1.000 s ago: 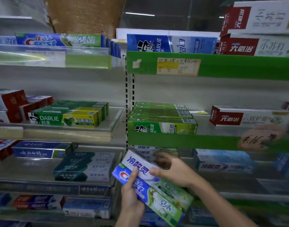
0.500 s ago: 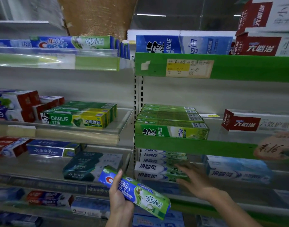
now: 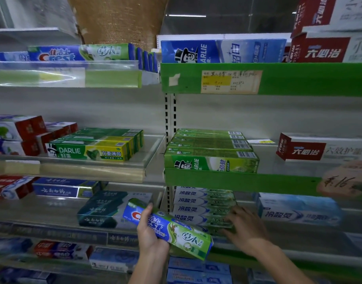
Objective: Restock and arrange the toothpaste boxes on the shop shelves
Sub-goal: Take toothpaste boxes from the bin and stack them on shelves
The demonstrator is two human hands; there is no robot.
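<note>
The left hand (image 3: 150, 234) grips a Crest box (image 3: 171, 229) around its blue end, and the box slopes down to the right in front of the lower shelf (image 3: 299, 256). The right hand (image 3: 244, 227) reaches forward, fingers spread open, and lies flat against the right end of the white stack (image 3: 202, 208) on that shelf.

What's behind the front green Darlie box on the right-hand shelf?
Behind the front green Darlie box a row of matching green boxes runs back toward the shelf wall, only their tops showing. Their fronts and anything beneath are covered.
</note>
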